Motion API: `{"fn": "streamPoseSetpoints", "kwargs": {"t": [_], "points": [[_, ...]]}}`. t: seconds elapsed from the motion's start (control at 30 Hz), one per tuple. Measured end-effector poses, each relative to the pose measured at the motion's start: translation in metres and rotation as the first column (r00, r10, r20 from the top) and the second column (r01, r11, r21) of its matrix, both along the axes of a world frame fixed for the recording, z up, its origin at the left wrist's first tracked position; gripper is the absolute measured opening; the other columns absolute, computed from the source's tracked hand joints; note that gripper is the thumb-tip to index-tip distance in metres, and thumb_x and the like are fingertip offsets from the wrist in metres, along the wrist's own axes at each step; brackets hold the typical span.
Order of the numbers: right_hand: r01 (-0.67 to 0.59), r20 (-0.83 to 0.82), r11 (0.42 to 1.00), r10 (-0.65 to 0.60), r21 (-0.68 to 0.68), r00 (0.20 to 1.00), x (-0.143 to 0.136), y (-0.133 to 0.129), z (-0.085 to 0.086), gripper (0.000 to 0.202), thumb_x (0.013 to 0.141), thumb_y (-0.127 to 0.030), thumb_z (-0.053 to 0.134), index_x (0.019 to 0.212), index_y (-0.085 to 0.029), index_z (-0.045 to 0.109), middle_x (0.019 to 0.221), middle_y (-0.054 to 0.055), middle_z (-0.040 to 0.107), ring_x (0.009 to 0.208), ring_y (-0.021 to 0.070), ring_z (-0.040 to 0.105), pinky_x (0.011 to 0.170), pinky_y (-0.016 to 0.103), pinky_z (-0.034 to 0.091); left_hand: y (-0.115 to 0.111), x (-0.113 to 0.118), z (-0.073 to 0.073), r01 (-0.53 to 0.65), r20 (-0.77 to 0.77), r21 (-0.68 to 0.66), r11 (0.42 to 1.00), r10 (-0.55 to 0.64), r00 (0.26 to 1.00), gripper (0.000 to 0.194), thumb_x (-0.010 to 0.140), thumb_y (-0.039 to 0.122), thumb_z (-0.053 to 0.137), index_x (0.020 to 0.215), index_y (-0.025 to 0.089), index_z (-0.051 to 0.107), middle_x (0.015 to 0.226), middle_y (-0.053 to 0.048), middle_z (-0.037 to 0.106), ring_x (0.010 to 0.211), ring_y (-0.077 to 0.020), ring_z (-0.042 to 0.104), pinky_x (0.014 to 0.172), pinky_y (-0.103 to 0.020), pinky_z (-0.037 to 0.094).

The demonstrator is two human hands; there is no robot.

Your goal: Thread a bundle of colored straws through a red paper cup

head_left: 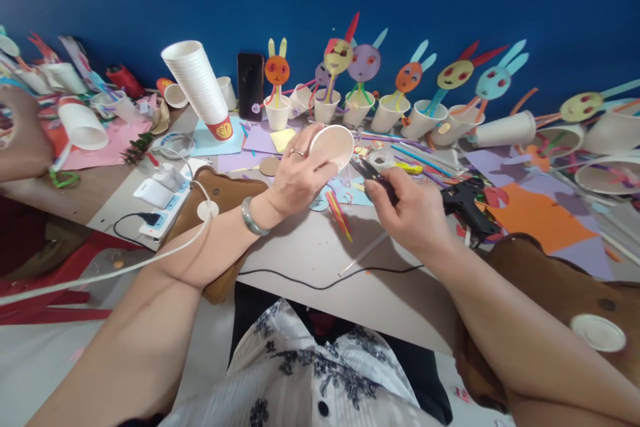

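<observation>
My left hand (300,177) is closed round a white paper cup (333,147), its open mouth turned toward me. Just right of it, my right hand (413,207) grips dark-handled pliers or scissors (379,180), whose tip is close to the cup's rim. Which tool it is, I cannot tell. Below the cup a red and yellow pointed piece (340,217) lies on the table (310,247). A thin white stick (363,255) rests nearer to me. Beside my right wrist is a black glue gun (467,207).
Cups with paper rabbit heads (277,72) line the blue wall. A tall cup stack (197,90) leans at the left, behind a power strip (167,207). A white cable crosses my left forearm. Another person's hand (23,133) is at the far left.
</observation>
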State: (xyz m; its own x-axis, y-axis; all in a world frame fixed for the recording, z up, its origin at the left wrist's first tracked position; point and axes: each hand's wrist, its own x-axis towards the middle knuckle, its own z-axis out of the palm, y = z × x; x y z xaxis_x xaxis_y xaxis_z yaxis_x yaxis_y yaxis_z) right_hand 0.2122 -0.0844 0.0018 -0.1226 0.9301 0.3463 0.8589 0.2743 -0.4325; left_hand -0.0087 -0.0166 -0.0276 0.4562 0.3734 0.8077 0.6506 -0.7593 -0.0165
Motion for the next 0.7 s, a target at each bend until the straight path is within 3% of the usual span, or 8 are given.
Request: {"fn": "streamPoseSetpoints", "kwargs": {"t": [0.23,0.43,0.57,0.7], "points": [[0.073,0.391,0.997,-0.070,0.008,0.918,-0.010,-0.009,-0.001,0.054,0.105,-0.053,0.031,0.101,-0.016,0.070,0.066,0.009,0.067,0.056,0.0194,0.052,0.059,0.030,0.017,-0.009,0.004,-0.003,0.008,-0.093,0.104,0.995,0.002,0.996,0.019,0.101,0.012,0.052,0.090,0.018,0.066,0.103,-0.007,0.072,0.144,-0.0342,0.056,0.121,-0.064,0.043],[0.127,0.520,0.990,-0.075,-0.065,0.851,-0.015,-0.015,0.011,0.053,0.105,-0.050,0.030,0.102,-0.016,0.070,0.065,0.010,0.067,0.055,0.0204,0.052,0.061,0.031,0.015,-0.019,0.009,-0.003,0.012,-0.114,0.222,0.975,0.014,0.993,0.017,0.095,0.005,0.055,0.087,0.018,0.062,0.098,-0.004,0.073,0.141,-0.0344,0.060,0.122,-0.063,0.043],[0.127,0.570,0.987,-0.050,-0.097,0.820,-0.017,-0.020,0.018,0.048,0.105,-0.047,0.033,0.103,-0.016,0.069,0.068,0.011,0.069,0.057,0.0213,0.056,0.060,0.031,0.014,-0.023,0.010,-0.003,0.036,-0.140,0.150,0.988,-0.015,0.990,0.017,0.095,0.004,0.054,0.087,0.018,0.061,0.107,-0.005,0.075,0.144,-0.0352,0.057,0.128,-0.069,0.030],[0.107,0.585,0.992,-0.045,-0.073,0.810,-0.016,-0.023,0.021,0.047,0.105,-0.045,0.033,0.103,-0.015,0.069,0.067,0.011,0.069,0.058,0.0221,0.058,0.060,0.031,0.016,-0.025,0.009,-0.004,0.046,-0.138,0.131,0.990,-0.027,0.990,0.018,0.094,0.003,0.054,0.089,0.019,0.062,0.101,-0.003,0.073,0.146,-0.0342,0.056,0.131,-0.071,0.022]]}}
